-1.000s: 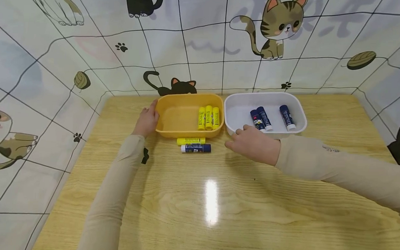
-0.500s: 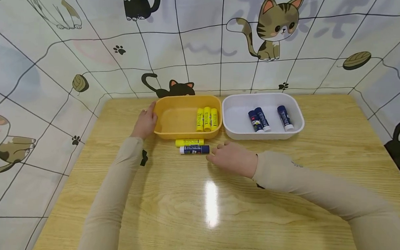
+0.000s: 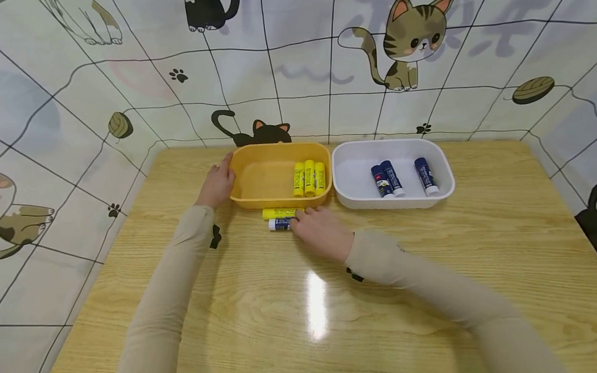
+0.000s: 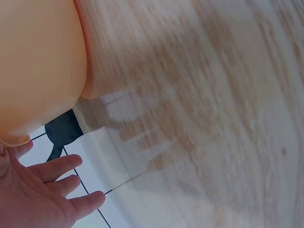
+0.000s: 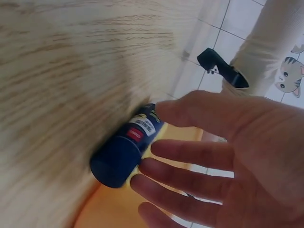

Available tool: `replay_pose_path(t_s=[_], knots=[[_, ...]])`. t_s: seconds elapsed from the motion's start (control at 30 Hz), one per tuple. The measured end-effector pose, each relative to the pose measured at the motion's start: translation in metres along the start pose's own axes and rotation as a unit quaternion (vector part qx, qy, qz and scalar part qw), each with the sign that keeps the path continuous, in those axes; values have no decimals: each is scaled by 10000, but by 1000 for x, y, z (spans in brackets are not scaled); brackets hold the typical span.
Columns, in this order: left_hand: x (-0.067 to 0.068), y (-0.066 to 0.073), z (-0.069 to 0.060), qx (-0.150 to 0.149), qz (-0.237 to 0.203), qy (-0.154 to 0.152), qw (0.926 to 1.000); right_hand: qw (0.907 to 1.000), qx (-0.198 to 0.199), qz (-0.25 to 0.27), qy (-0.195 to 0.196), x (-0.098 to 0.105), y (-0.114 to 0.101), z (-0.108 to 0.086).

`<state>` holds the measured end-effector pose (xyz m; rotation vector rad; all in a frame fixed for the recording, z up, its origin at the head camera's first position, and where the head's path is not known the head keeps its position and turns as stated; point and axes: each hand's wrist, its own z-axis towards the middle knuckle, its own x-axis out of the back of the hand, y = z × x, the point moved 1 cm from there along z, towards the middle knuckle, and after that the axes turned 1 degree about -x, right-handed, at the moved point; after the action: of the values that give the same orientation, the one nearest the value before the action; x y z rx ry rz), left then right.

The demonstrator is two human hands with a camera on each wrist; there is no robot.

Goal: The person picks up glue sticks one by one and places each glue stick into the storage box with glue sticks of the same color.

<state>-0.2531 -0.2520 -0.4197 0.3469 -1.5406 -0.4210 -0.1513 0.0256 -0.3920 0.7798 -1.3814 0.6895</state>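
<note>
My left hand [image 3: 217, 183] touches the left end of an orange-yellow plastic tray [image 3: 273, 202], its fingers extended outside the wall in the left wrist view. Inside that tray several yellow glue sticks [image 3: 310, 178] lie side by side at the right end. In front of it, a loose yellow glue stick [image 3: 278, 214] lies beside a blue glue stick [image 3: 278, 224] with a white end. My right hand [image 3: 323, 232] is over the blue stick's right half and hides it in the head view. In the right wrist view, thumb and spread fingers hover around the blue stick without closing on it.
Right of the orange-yellow tray stands a white tray [image 3: 391, 203] with several blue glue sticks [image 3: 426, 176] in it. Both trays sit near the back edge of the wooden table [image 3: 255, 306]. Behind rises a white tiled wall [image 3: 307, 71] with cat pictures.
My right hand has moved left from in front of the white tray to the loose blue glue stick. The left hand stays at the orange-yellow tray.
</note>
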Motion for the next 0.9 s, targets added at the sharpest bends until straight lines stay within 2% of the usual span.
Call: replay_pose_path(t_s=[0.23,0.57,0.8,0.9], knots=[[-2,-2,1,-108,6,81,9999,9981,-456,387,156,-8,-3,11],[-3,-5,0,-51,-89,30,9999,9959,-765,5,482,-18,-7,17],[-4,-5,1,-281,-66,119,9995,9943,-926,107,515,-22,-7,13],[-2,-3,1,-242,-73,121,9996,9935,-910,113,681,-23,-7,11]])
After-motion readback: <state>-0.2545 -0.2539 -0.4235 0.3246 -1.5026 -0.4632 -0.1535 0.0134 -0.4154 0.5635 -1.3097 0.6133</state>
